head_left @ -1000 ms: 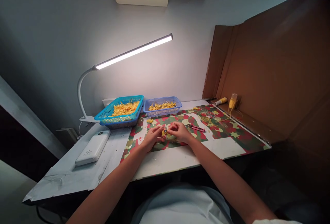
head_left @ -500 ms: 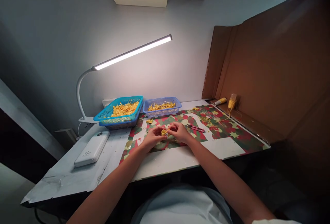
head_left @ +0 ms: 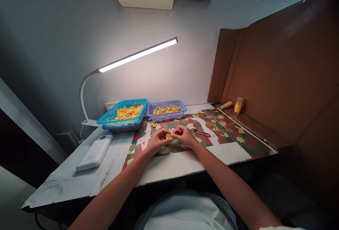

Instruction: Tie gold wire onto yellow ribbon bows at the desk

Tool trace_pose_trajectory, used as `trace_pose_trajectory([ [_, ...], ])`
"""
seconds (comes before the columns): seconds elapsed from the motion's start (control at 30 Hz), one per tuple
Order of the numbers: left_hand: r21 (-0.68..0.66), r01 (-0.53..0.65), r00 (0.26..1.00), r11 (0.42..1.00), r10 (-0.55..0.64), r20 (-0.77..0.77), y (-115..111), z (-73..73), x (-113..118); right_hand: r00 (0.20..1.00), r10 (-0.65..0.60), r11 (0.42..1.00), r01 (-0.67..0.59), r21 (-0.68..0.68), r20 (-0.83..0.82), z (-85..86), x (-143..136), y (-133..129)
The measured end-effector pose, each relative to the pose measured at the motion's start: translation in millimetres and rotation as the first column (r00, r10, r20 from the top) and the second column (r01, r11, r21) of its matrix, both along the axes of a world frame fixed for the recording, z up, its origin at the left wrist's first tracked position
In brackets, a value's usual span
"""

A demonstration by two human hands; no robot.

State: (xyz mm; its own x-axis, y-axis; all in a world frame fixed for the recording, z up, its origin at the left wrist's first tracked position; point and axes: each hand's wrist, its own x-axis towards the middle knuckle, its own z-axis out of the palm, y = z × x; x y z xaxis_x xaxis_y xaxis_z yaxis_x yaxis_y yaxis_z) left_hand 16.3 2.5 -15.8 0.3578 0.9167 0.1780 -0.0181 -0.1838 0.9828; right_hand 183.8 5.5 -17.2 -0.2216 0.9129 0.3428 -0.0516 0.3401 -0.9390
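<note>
In the head view, the left hand point(head_left: 158, 141) pinches a small yellow piece point(head_left: 168, 136) between thumb and fingers, its grip closed on it. The right hand point(head_left: 183, 136) comes in from the other side, thumb and forefinger pinched together on the piece's near edge; the finer detail there is too small to make out. The piece is between the two hands, over a patterned sheet point(head_left: 246, 145) on the white worktop point(head_left: 180, 163). Just beyond the right hand lies a cutter point(head_left: 202, 133), with yellow thread point(head_left: 213, 125) scattered past it. A loose piece point(head_left: 154, 125) lies behind the left hand, in front of a purple basket point(head_left: 169, 116) of yellow pieces. Beside that, a turquoise basket point(head_left: 127, 122), also holding yellow pieces, sits on a darker blue one point(head_left: 122, 129). A power bank point(head_left: 94, 152) lies at left; a lit lamp point(head_left: 137, 54) reaches over the baskets. Brown cardboard point(head_left: 278, 64) stands at right, two yellow spools point(head_left: 238, 107) near its foot.
</note>
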Motion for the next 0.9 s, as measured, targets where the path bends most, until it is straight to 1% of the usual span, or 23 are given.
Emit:
trace_pose_trajectory([
  [0.3, -0.026, -0.01, 1.0, 1.0, 0.01, 0.008, -0.6, 2.6, -2.7, 0.999, 0.02, 1.0, -0.02, -0.015, -0.043, 1.1, 0.0, 1.0],
  [0.43, -0.043, -0.02, 1.0, 0.999, 0.02, 0.006, 0.8, 0.2, -3.3, 0.998, 0.025, 0.999, -0.027, -0.035, -0.054, 1.9, 0.7, 0.4],
  [0.53, -0.067, -0.003, 1.0, 0.998, 0.003, -0.002, 1.6, -1.6, -3.3, 0.998, 0.032, 0.999, -0.035, -0.04, -0.061, 2.5, 1.1, 0.3],
  [0.73, -0.022, 0.016, 1.0, 1.0, -0.015, 0.016, -2.8, 2.7, 0.0, 0.997, 0.029, 0.999, -0.031, -0.021, -0.074, 0.3, 1.1, 2.3],
  [0.83, -0.035, -0.009, 0.999, 0.999, 0.01, 0.033, -2.8, 3.5, 1.6, 0.996, 0.038, 0.999, -0.04, -0.019, -0.078, 0.0, 1.0, 2.7],
  [0.9, -0.025, -0.049, 0.998, 0.999, 0.049, 0.027, -2.4, 3.8, 1.1, 0.997, 0.03, 0.999, -0.033, -0.032, -0.074, 1.5, 1.4, 2.4],
])
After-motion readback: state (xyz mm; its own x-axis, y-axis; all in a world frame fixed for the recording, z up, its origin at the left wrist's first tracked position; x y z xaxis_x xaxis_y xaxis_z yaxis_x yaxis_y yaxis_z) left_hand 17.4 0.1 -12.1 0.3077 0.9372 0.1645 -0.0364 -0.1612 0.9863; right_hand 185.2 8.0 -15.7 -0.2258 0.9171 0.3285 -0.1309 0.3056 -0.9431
